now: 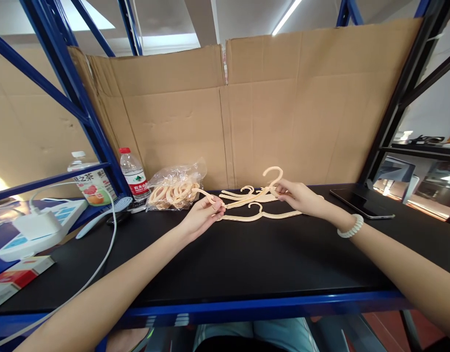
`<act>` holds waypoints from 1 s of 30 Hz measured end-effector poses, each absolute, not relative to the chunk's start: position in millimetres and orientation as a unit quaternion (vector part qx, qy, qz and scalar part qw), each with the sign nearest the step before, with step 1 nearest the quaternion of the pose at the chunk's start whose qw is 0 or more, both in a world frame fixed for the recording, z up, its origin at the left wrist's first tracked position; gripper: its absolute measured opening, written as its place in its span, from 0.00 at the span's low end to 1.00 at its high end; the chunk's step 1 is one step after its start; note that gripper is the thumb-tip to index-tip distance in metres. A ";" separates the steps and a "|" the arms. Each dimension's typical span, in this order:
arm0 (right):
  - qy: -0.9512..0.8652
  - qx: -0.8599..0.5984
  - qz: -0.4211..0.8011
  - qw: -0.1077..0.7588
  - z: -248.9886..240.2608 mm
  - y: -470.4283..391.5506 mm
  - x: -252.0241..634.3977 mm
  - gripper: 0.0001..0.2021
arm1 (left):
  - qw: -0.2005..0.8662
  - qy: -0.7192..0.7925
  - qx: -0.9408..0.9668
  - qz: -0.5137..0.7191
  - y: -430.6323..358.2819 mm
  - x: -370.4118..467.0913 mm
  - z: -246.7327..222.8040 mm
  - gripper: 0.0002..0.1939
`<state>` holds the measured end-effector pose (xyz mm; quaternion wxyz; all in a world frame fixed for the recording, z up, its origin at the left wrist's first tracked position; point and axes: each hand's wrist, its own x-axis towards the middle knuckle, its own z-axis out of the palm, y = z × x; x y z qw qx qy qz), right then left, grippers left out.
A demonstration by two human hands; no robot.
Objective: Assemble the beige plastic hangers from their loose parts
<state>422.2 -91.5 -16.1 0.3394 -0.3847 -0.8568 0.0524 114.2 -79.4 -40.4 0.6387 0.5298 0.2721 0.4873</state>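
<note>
A beige plastic hanger (252,197) is held up slightly tilted between my two hands. My right hand (298,196) pinches it just below its upright hook. My left hand (203,216) closes its fingers round the far end of the long arm, where a short beige piece sticks out at the upper left. I cannot tell whether that piece is joined to the arm. Just below and behind lie more beige hangers, one with its hook pointing up (243,218), partly covered by my hands. A clear plastic bag (175,188) of beige hanger parts sits left of my left hand.
A phone (360,204) lies at the right of the black tabletop (247,264). At the left are a red-capped water bottle (133,176), a drink bottle (95,186), a pale-handled brush (103,215), a power strip (41,234) with a white cable, and a box (19,278). Cardboard (283,117) walls the back.
</note>
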 end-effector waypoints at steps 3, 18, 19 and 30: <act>-0.876 -0.371 0.030 0.306 -15.2 -98.9 424.1 0.06 | 0.651 0.268 0.519 0.485 -81.7 115.2 -42.1 0.12; -0.885 -0.338 0.123 0.295 -12.7 -111.1 418.7 0.09 | 0.678 0.213 0.555 0.434 -90.4 112.3 -30.8 0.11; -0.884 -0.340 0.119 0.297 -12.8 -111.4 418.3 0.09 | 0.680 0.210 0.558 0.427 -91.0 112.5 -31.0 0.11; -0.888 -0.350 0.066 0.289 -15.6 -111.2 415.2 0.10 | 0.685 0.225 0.542 0.431 -89.8 113.0 -33.5 0.12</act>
